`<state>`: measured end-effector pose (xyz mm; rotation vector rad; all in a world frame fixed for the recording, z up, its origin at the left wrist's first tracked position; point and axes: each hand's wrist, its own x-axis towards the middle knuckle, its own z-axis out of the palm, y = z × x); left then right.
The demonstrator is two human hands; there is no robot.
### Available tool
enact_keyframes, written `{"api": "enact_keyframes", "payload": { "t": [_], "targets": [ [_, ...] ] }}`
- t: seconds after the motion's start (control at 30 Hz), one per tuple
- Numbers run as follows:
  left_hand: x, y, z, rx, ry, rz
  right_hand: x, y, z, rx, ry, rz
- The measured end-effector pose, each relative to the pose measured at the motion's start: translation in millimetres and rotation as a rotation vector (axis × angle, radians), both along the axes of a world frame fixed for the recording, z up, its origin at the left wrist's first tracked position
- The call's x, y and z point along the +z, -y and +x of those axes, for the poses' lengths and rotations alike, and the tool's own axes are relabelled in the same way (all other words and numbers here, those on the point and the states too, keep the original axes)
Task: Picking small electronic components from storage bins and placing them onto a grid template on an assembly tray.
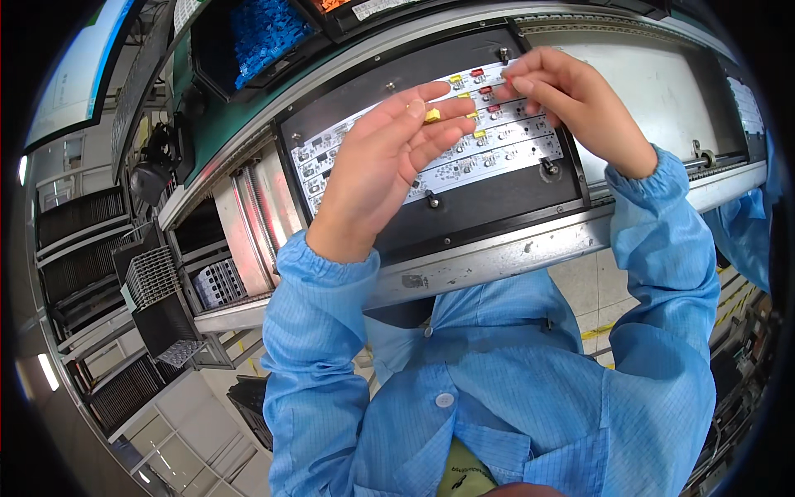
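Resting in the loosely curled left hand [385, 139], a small yellow plastic block [432, 115] is held above white circuit boards [472, 170], seemingly for ready access. Fingertips of the right hand [573, 95] are drawn together; whether anything is gripped cannot be told. The boards are framed by a black plate [489, 205], presumably for steadiness.

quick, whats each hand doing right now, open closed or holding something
Left hand: loosely curled, holding a small yellow part at its fingers.
Right hand: fingers curled; whether it holds anything cannot be told.
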<state>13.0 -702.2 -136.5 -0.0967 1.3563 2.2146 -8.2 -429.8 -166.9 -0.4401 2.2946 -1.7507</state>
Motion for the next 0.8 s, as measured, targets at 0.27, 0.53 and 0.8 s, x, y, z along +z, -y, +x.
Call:
{"api": "enact_keyframes", "payload": {
  "t": [0.27, 0.53, 0.8],
  "targets": [
    [-3.3, -7.2, 2.5, -0.054, -0.091, -0.153, -4.0, 6.7, 14.9, -0.048, -0.303, 0.303],
    [-4.0, -6.7, 5.8, -0.133, -0.192, -0.223, -6.1, 6.3, 14.6, -0.005, -0.610, 0.453],
    [-4.4, -7.8, 6.4, -0.116, -0.213, -0.301, -7.4, 8.0, 17.3, 0.020, -0.663, 0.441]
  ]
}}
